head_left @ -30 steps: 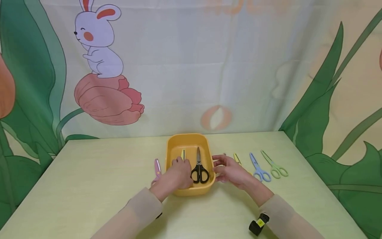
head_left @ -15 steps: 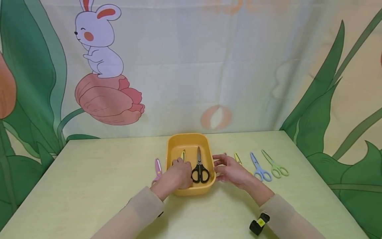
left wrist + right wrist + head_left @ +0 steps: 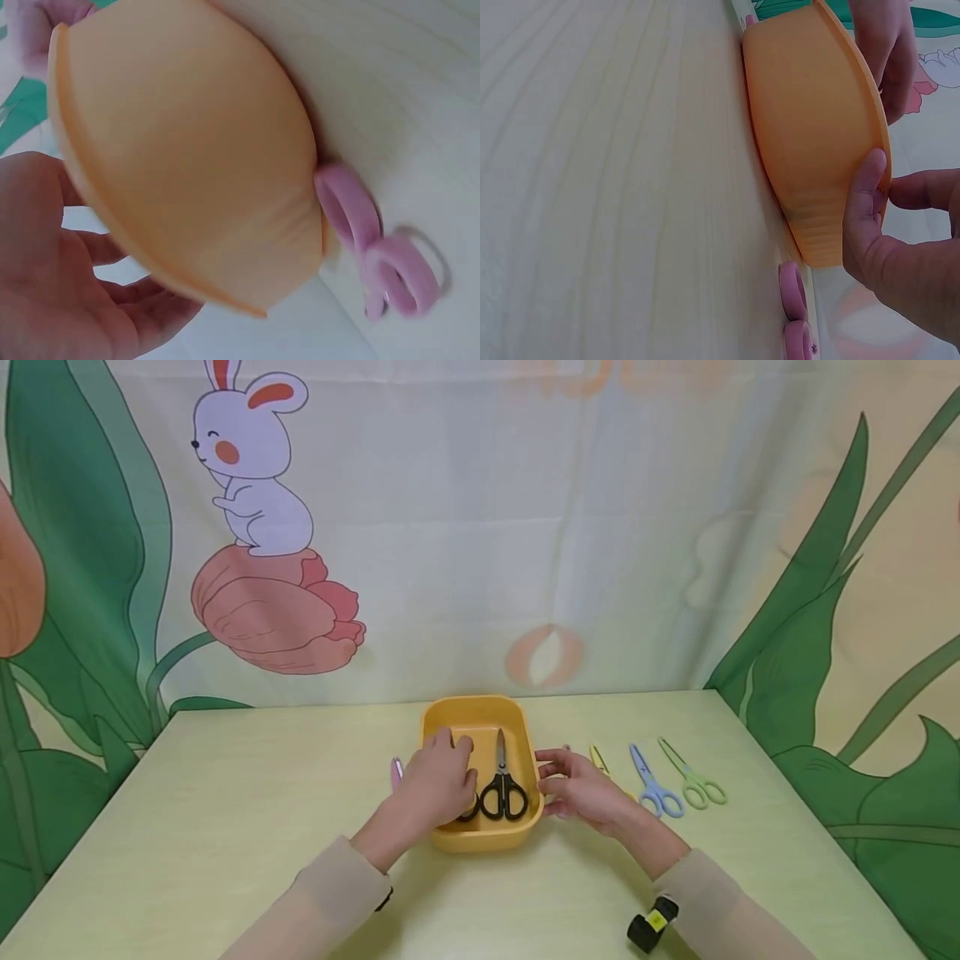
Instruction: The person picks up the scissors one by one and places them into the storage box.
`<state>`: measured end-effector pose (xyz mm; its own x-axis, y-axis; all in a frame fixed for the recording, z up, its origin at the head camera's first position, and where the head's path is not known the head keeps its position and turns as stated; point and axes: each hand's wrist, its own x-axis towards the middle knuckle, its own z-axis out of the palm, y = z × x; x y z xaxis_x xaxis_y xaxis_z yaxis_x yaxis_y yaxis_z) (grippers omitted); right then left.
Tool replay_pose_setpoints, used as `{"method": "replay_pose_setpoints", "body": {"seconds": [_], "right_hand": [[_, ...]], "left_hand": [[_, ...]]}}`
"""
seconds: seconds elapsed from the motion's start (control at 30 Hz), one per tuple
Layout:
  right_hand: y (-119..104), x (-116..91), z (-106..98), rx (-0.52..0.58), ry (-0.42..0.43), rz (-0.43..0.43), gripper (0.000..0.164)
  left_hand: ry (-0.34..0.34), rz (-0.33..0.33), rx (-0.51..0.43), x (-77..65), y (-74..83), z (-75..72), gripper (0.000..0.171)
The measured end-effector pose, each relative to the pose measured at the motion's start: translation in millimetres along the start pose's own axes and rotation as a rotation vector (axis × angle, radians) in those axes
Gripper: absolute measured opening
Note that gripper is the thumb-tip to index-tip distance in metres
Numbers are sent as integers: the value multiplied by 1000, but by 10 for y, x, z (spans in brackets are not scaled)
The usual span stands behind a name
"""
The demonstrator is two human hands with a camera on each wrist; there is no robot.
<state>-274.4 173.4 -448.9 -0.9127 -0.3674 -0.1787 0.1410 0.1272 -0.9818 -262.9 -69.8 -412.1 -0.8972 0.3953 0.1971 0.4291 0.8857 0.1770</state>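
Narrowed, the grip of the bare right hand (image 3: 577,783) is pinching the right rim of a yellow-orange, round-cornered rectangular tray (image 3: 487,842), which is sitting on the pale yellow-green tabletop (image 3: 225,860). From the left side, the bare left hand (image 3: 438,777) is hanging over the tray; its grip is standing loosely wide, with a gap showing between thumb and forefinger, though the tray's wall is hiding its fingertips from the left wrist view.

Inside the tray, black-handled scissors with grey metal blades (image 3: 502,760) are lying with their tips pointing toward the far end. Next to them, a black finger loop (image 3: 473,812) is showing partly under the left hand, which is covering whatever is joined to it.

Pinkish-purple scissors (image 3: 396,771) are lying just left of the tray. On its right, a pink pair of handle loops (image 3: 786,289) is resting near the base, while yellow scissors (image 3: 597,760), light-blue scissors (image 3: 642,770) and light-green scissors (image 3: 678,762) are lying farther right in a row, the yellow ones partly hiding behind the right hand.
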Motion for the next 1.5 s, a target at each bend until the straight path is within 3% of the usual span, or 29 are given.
{"method": "replay_pose_setpoints", "body": {"seconds": [0.2, 0.3, 0.6, 0.8, 0.87, 1.03, 1.13, 1.3, 1.5], "right_hand": [[-5, 19, -18, -8, -5, -6, 56], [-4, 32, -22, -14, -5, -7, 56], [3, 32, -8, 3, -1, 2, 56], [12, 28, -11, 1, -4, -1, 56], [14, 26, -13, 1, -5, -3, 56], [16, 22, -16, 2, -3, -4, 56], [21, 22, -15, 2, -2, -2, 56], [31, 26, -10, 5, -6, -1, 55], [29, 21, -12, 1, -4, -3, 55]], "left_hand": [[102, -22, -22, -41, -196, -104, 24], [103, -54, -52, -81, -302, -125, 26], [-35, -211, -75, -188, -585, -146, 39], [-215, -296, -58, -254, -662, -155, 60], [-251, -309, -59, -268, -679, -136, 57], [-275, -284, -95, -287, -712, -71, 37], [-291, -263, -98, -296, -730, -24, 35], [-305, -267, -80, -299, -761, 20, 52], [-305, -307, -82, -277, -836, 21, 47]]}}
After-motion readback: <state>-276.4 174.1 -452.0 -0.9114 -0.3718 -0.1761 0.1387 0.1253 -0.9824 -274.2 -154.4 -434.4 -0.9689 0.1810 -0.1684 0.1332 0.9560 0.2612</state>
